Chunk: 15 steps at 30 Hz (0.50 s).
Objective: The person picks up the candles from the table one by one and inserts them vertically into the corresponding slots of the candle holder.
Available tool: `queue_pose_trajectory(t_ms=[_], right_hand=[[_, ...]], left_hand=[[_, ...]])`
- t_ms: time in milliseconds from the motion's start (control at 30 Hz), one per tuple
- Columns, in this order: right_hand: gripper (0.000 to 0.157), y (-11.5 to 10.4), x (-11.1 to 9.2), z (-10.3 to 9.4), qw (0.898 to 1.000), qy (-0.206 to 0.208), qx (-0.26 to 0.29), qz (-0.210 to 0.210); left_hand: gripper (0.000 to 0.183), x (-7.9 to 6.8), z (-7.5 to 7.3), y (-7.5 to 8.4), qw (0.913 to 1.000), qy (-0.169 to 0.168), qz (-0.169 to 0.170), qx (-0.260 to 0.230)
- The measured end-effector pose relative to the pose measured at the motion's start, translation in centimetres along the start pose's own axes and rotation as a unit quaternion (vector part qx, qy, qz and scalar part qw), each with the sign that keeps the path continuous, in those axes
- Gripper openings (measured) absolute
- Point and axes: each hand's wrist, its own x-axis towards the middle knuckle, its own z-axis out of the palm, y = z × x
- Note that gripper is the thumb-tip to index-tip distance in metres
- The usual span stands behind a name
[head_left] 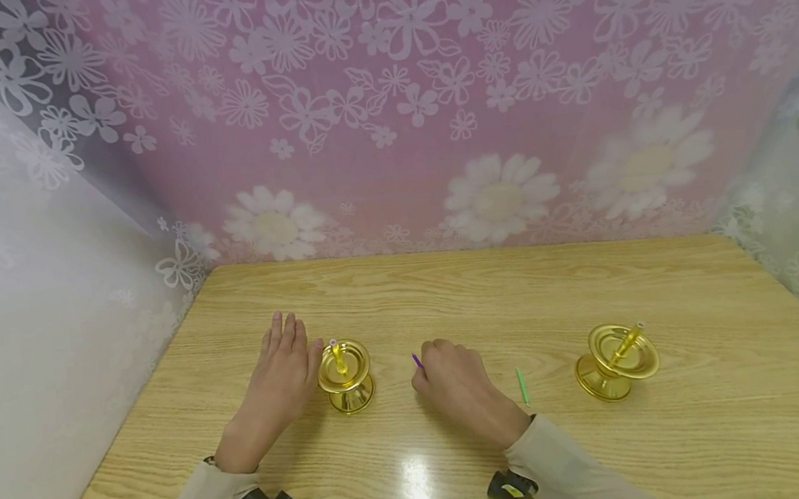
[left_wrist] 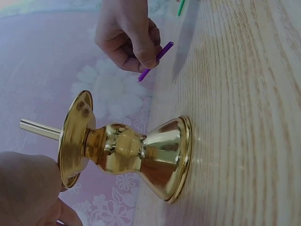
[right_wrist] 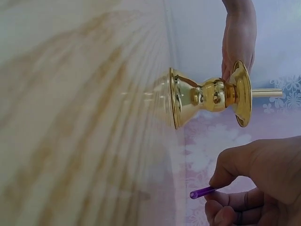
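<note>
Upright on the wooden table stands a gold candle holder with a wide dish and a thin tube rising from it. My left hand is just left of it, fingers extended, with the thumb right at the dish's rim. To the holder's right, my right hand pinches a thin purple candle between thumb and fingers. The candle is held slanted, low over the table, with both ends showing in the left wrist view. My right hand covers most of it in the head view.
A thin green candle lies on the table to the right of my right hand. Farther right stands a second gold candle holder, also with a tube in its dish. A pink flowered backdrop closes off the table's back edge.
</note>
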Motion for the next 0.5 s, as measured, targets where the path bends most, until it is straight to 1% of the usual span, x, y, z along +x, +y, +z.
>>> queue_pose_trajectory(t_ms=[300, 500], right_hand=[[0.031, 0.06, 0.18, -0.27, 1.0, 0.016, 0.021, -0.01], [0.033, 0.06, 0.24, -0.35, 0.999, 0.022, 0.022, -0.018]], left_hand=[[0.06, -0.01, -0.13, 0.06, 1.0, 0.0, 0.001, 0.002], [0.06, 0.01, -0.09, 0.05, 1.0, -0.004, -0.003, 0.003]])
